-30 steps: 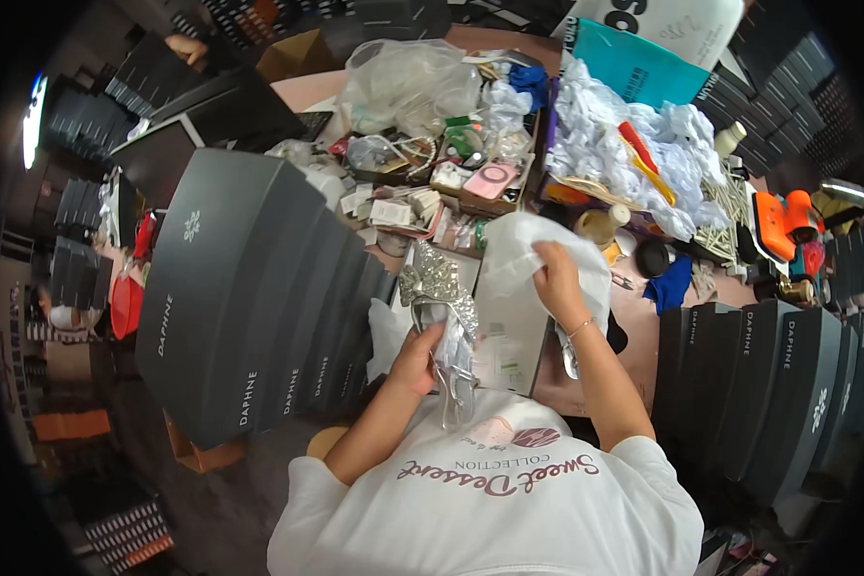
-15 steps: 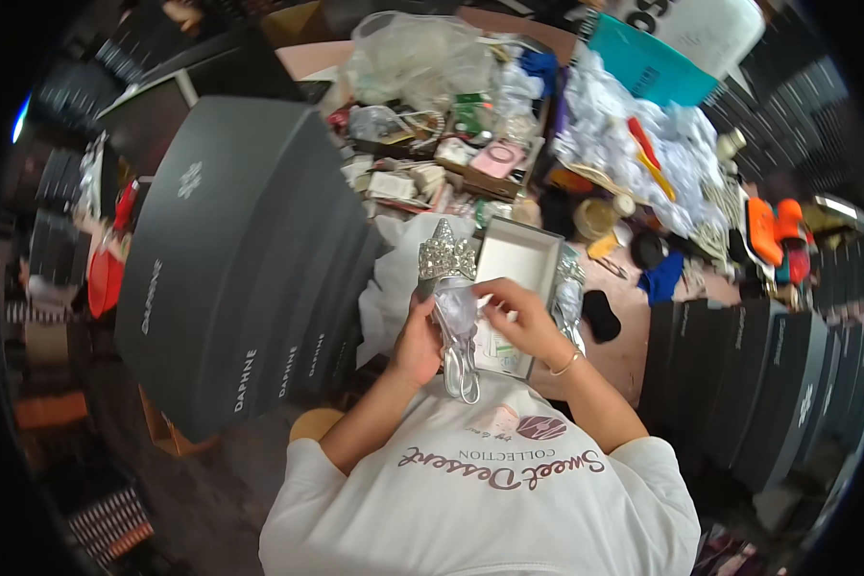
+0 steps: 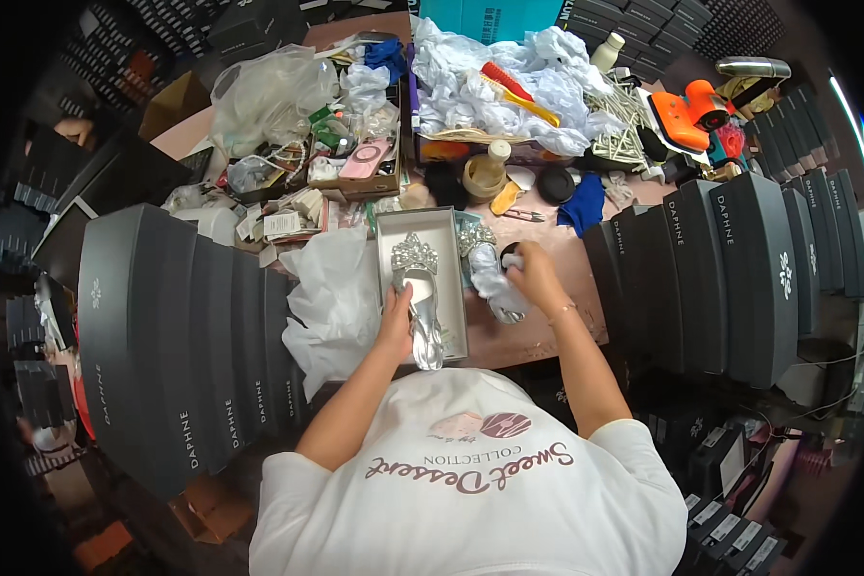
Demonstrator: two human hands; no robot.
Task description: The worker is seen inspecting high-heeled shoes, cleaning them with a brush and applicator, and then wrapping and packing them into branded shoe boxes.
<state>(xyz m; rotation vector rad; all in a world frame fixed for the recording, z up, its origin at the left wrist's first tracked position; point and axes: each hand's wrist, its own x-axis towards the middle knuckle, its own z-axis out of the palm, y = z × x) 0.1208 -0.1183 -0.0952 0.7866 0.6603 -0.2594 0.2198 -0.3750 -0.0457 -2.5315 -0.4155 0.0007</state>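
Observation:
A silver shoe (image 3: pixel 419 293) with a sparkling ornament at its toe lies in an open grey shoe box (image 3: pixel 448 230) on the table. My left hand (image 3: pixel 394 322) grips this shoe along its side, near the heel. Just right of the box lies a second silver shoe (image 3: pixel 491 272) of the same kind. My right hand (image 3: pixel 533 274) is closed on it and on a wad of white paper at its opening. White tissue paper (image 3: pixel 331 298) spreads out to the left of the box.
Rows of dark grey shoe boxes (image 3: pixel 178 336) stand at my left, and more dark shoe boxes (image 3: pixel 730 269) at my right. The back of the table holds crumpled white paper (image 3: pixel 509 77), a plastic bag (image 3: pixel 264 91), an orange tool (image 3: pixel 691 106), a blue cloth (image 3: pixel 583 204) and small boxes.
My left hand has brought the silver shoe down from in front of my chest into the open box. My right hand has moved right onto the second shoe.

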